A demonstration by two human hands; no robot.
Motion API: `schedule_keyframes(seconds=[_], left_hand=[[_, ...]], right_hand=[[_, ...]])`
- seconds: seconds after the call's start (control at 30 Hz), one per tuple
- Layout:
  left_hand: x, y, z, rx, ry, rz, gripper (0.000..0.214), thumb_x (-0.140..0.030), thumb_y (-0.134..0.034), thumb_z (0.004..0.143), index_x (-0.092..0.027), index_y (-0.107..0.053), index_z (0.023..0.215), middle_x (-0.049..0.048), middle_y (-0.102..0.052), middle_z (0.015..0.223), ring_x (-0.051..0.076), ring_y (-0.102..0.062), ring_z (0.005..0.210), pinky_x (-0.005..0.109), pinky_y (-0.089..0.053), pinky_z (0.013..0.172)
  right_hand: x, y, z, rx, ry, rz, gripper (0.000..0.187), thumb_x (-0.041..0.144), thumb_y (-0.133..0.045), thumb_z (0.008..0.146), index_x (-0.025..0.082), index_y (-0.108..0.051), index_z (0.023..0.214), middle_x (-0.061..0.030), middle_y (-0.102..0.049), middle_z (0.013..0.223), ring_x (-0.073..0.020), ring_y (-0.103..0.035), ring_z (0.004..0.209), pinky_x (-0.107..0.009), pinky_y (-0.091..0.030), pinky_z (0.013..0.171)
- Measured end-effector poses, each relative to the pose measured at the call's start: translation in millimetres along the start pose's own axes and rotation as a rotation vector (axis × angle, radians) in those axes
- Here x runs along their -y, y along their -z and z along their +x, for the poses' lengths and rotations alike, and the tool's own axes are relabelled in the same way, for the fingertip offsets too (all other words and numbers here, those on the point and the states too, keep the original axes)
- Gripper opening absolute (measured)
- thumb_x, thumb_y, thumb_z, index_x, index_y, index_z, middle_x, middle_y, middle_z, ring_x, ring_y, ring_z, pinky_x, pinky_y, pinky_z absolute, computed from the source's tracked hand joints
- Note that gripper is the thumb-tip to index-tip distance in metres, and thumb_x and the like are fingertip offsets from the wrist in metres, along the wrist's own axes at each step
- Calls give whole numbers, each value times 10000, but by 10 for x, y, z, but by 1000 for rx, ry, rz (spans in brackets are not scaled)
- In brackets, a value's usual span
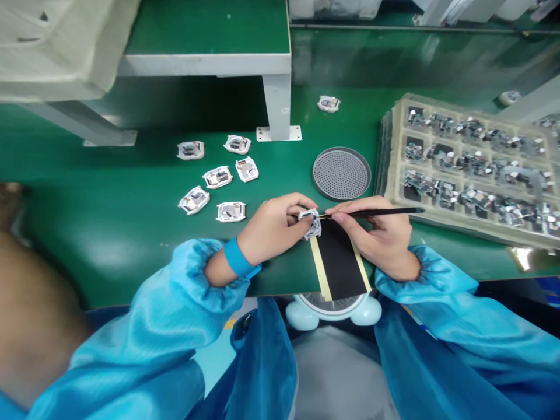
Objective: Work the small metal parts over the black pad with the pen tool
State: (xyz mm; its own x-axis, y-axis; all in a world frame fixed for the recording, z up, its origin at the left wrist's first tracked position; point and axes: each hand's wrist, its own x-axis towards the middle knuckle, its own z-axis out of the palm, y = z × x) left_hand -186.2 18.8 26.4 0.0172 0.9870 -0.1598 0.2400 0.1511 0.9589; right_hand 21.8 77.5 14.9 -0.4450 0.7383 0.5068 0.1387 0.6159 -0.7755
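Observation:
Between the thumb and fingers of my left hand point(277, 227) is a small white watch case point(311, 223) with electronic parts inside. My right hand point(378, 230) is closed in a pen grip round a thin dark tweezers-like tool point(394, 212), whose fine gold-coloured tip reaches the case's right side. Whether it is a tweezer or a brush I cannot tell. Beneath the hands lies a black mat point(340, 262) edged with pale yellow tape. Fingers partly hide the case's inside.
Several similar watch cases point(217, 177) lie to the left, and another point(328, 104) farther back. A round grey perforated dish point(341, 173) stands behind my right hand. Stacked clear trays point(476, 169) of small parts fill the right. A shelf leg point(277, 105) rises behind; another person's arm point(35, 315) is at left.

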Motion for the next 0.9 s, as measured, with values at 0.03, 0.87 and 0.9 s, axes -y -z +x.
schedule_keyframes(seconds=[0.03,0.87,0.9], left_hand=[[-2,0,-1,1,3,-2,202,-237,-686,859,-170,-683,1049,43,-765,924,133,-707,703,225,-568,629],[-105,50,4,34,62,-66,317,-208,-701,843,-134,-722,1150,104,-782,1080,183,-754,808,284,-613,724],[-108,49,3,30,60,-64,321,-230,-695,860,-130,-726,1163,101,-787,1055,188,-755,816,288,-613,730]], right_hand=[[-2,-4,-5,0,4,5,182,128,-766,851,230,-730,998,-40,-799,947,-228,-772,885,-388,-639,787],[-55,59,-55,40,-2,95,248,185,-806,829,265,-722,1048,-37,-793,972,-234,-769,903,-406,-634,827],[-60,61,-55,47,-6,94,249,188,-810,827,263,-724,1047,-37,-792,971,-232,-769,900,-402,-633,823]])
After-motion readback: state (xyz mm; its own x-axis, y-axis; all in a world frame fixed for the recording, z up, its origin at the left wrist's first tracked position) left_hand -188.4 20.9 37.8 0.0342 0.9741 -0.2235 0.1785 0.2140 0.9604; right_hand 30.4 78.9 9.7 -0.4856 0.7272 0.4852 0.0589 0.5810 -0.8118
